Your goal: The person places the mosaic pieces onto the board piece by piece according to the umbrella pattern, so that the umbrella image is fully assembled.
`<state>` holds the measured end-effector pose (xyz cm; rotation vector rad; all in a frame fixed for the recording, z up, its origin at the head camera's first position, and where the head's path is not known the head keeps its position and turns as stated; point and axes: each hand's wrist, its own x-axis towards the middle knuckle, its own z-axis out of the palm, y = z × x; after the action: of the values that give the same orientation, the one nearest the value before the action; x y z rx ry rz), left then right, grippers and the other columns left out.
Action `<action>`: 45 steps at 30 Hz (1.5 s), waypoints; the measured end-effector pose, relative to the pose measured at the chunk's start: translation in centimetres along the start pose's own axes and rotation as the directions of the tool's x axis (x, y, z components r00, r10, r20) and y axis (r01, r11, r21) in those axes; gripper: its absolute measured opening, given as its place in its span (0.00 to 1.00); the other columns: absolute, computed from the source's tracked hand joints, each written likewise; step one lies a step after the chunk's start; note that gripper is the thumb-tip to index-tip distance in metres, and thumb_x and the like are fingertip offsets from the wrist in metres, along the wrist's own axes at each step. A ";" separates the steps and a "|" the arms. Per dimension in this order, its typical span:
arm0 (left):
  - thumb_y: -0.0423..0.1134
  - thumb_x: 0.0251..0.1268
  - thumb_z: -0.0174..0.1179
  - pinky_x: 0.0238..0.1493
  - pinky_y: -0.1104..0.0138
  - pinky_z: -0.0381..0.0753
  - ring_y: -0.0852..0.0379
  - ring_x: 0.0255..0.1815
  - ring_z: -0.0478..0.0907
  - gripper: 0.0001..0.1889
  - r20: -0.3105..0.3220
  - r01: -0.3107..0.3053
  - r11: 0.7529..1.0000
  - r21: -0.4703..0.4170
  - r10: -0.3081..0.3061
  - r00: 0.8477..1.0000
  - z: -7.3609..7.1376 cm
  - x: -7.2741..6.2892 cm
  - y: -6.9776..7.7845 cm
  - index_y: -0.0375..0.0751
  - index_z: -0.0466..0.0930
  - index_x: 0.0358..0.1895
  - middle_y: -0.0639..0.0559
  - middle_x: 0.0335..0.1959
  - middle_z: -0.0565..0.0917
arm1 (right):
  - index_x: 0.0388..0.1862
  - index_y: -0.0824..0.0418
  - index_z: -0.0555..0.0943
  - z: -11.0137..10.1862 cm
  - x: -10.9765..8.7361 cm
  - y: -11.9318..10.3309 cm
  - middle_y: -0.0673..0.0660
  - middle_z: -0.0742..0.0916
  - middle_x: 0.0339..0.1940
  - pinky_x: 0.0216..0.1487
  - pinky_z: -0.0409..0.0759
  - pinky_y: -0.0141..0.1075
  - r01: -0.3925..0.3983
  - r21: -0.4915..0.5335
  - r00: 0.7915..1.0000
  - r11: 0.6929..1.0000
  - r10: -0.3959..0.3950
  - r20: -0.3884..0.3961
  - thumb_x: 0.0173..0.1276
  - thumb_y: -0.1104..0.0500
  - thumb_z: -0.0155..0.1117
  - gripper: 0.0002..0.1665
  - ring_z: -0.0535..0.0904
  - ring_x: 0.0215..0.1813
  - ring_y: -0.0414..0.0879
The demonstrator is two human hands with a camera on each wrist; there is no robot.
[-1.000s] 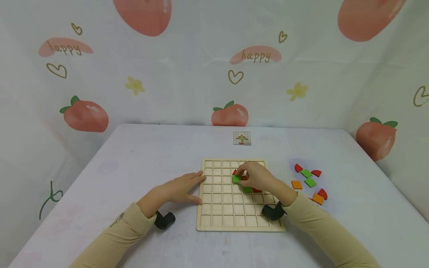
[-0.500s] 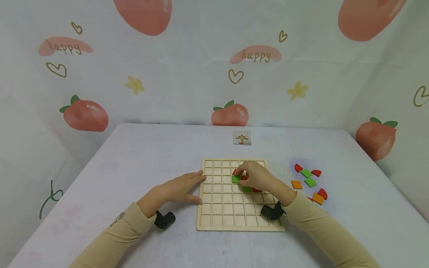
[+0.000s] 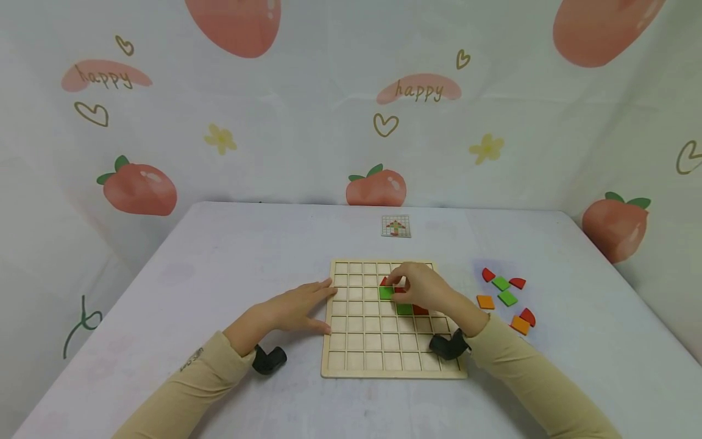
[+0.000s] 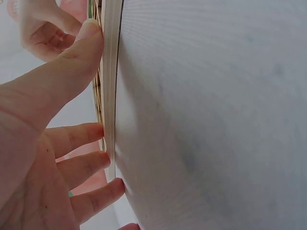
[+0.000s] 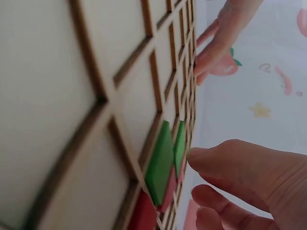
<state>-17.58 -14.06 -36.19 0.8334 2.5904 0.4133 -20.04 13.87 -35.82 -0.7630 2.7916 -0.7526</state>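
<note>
- Now, the right hand [image 3: 422, 286] bends thumb and index finger by a bright green square tile [image 3: 386, 293], tips apart; whether they pinch a piece, I cannot tell.
- That tile lies in the pale wooden grid board [image 3: 356, 361], towards 12 o'clock from its centre; a second green square tile [image 3: 404, 310] sits at its 4 o'clock, with a red tile [image 3: 420, 310] at that one's 3 o'clock.
- Apparently the step in hand is seating or straightening a piece; the next move would call for a light press, then lifting away without dragging neighbours.
- At the board's 9 o'clock, the left hand [image 3: 293, 308] spreads its fingers, touching the edge, probably steadying it.
- Loose green, orange and red tiles [image 3: 507, 298] lie off the board at 2 to 3 o'clock; a small patterned card [image 3: 396, 226] lies beyond it at 12.
- Pieces under the right hand are partly hidden, the card's pattern is too small to read, and both sleeves are cut off.
</note>
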 end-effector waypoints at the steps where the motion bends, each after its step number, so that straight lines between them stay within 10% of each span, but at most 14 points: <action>1: 0.55 0.58 0.61 0.73 0.50 0.55 0.41 0.75 0.52 0.42 0.001 0.000 1.000 -0.001 0.000 1.000 0.0 0.0 0.0 0.37 0.56 0.71 0.39 0.75 0.52 | 0.41 0.60 0.84 -0.2 -0.1 0.1 0.54 0.85 0.37 0.29 0.73 0.28 -0.003 0.009 1.000 1.000 0.003 -0.004 0.56 0.62 0.69 0.12 0.72 0.28 0.40; 26: 0.54 0.58 0.62 0.72 0.48 0.56 0.38 0.74 0.53 0.42 -0.004 -0.014 1.000 -0.003 0.014 1.000 -0.3 -0.4 0.4 0.34 0.57 0.70 0.36 0.74 0.53 | 0.43 0.67 0.81 -5.4 -7.8 8.8 0.61 0.84 0.38 0.26 0.73 0.28 -0.212 0.022 0.977 0.977 0.213 -0.035 0.54 0.58 0.71 0.20 0.72 0.29 0.41; 45: 0.54 0.58 0.61 0.72 0.48 0.56 0.39 0.74 0.52 0.42 0.001 -0.005 1.000 -0.009 0.005 1.000 -0.2 -0.3 0.3 0.35 0.56 0.71 0.37 0.74 0.52 | 0.39 0.64 0.82 -5.3 -9.2 10.1 0.54 0.82 0.33 0.29 0.73 0.28 -0.257 0.000 0.966 0.967 0.256 0.034 0.52 0.58 0.73 0.16 0.71 0.33 0.43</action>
<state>-17.31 -14.04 -35.82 0.8371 2.5836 0.4257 -17.93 28.39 -36.21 -0.3961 2.7821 -0.6910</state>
